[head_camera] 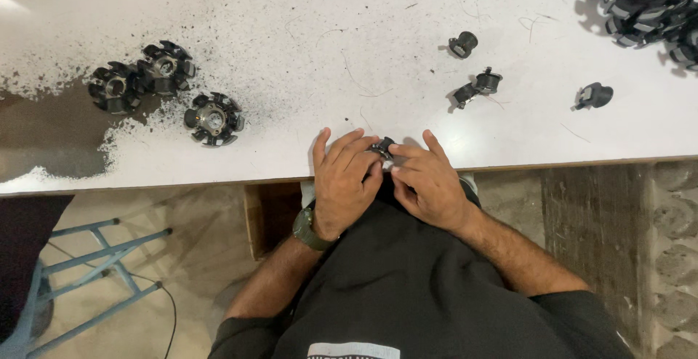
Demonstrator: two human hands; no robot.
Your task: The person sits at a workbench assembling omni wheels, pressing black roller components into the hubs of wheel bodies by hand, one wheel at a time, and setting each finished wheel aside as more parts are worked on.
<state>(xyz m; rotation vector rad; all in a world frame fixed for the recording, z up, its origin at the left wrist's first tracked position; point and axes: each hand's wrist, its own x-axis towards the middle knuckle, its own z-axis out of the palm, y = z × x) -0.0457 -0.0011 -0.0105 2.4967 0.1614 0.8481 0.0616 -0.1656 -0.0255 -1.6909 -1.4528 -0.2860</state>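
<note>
Left hand (344, 181) and right hand (429, 183) both pinch a small black part (383, 147) at the white table (305, 54) edge (mid-fitting, prob.); next move needs steady fingertip pressure w/ careful alignment.

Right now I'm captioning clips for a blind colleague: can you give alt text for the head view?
Both hands, left hand and right hand, pinch a small black part at the near edge of a white table. Three black toothed rings lie left amid dark dust; small black caps lie right.
</note>
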